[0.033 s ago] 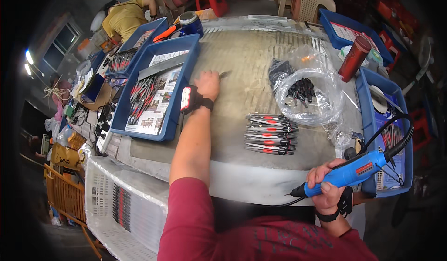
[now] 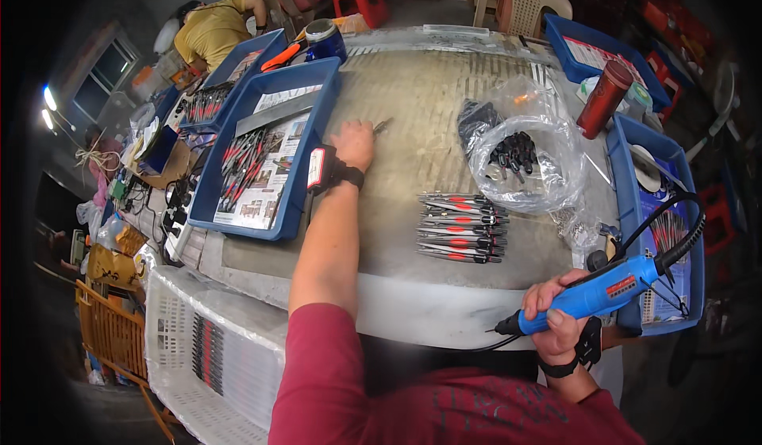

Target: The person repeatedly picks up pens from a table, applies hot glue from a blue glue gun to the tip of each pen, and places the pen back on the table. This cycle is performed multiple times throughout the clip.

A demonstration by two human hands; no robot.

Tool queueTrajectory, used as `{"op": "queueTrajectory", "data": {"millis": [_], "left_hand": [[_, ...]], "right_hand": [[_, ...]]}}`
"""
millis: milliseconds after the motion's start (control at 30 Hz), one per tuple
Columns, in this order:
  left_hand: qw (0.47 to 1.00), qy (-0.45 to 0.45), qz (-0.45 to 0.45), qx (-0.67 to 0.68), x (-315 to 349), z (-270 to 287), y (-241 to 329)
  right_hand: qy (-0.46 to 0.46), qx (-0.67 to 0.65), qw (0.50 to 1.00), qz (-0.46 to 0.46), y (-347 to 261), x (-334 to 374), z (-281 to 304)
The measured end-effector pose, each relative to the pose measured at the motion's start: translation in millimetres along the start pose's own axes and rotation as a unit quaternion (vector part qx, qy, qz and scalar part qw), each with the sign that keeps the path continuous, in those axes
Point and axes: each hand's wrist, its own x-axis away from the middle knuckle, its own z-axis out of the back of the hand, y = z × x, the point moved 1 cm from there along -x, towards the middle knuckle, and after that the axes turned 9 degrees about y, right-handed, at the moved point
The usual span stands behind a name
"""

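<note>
My left hand (image 2: pixel 354 145) is stretched out over the tabletop beside a blue tray. Its fingers are curled, and a small dark pointed piece (image 2: pixel 382 126) sticks out at their right side; what kind it is I cannot make out. In my right hand (image 2: pixel 553 318), wrapped round its body, is a blue electric screwdriver (image 2: pixel 591 292), its black tip pointing left over the table's near edge. Between the hands lies a neat stack of silver, black and red drawing compasses (image 2: pixel 460 228). More of these, loose, lie on newspaper in the blue tray (image 2: pixel 208 221).
A clear plastic bag (image 2: pixel 520 199) holds several black parts. Right of it stand a red cylinder (image 2: pixel 606 100) and another blue tray (image 2: pixel 623 147). A white crate (image 2: pixel 171 306) sits at the lower left. A person in yellow (image 2: pixel 213 34) bends over at the far left.
The small dark piece by my left fingers has tilted up slightly. My right hand and the screwdriver look the same.
</note>
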Motion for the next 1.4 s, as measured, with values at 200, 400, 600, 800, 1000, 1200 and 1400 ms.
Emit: {"op": "queueTrajectory", "data": {"millis": [200,400,600,800,1000,1200,1400], "left_hand": [[0.991,-0.012,0.073,0.114,17.4,18.2,16.7],[0.809,-0.18,0.216,0.517,70.8,80.4,62.0],[0.69,-0.215,0.24,0.648,159.4,149.0,104.3],[0.582,-0.298,0.325,0.683,240.6,182.9,122.6],[0.53,-0.341,0.375,0.681,290.2,188.9,119.5],[0.513,-0.339,0.416,0.67,306.5,180.9,120.2],[0.501,-0.327,0.436,0.673,310.5,176.9,121.0]], "right_hand": [[-0.009,-0.01,1.0,0.007,-1.5,-0.1,-2.1],[-0.02,-0.032,0.999,0.031,-1.8,1.2,-4.4],[-0.011,-0.036,0.998,0.044,-3.3,4.5,-7.9],[-0.024,-0.033,0.996,0.073,-5.7,9.7,-10.1],[-0.029,-0.029,0.996,0.084,-2.7,11.2,-11.3],[-0.04,-0.018,0.996,0.083,-0.2,13.0,-17.0],[-0.047,-0.009,0.995,0.083,0.7,15.4,-22.1]]}}
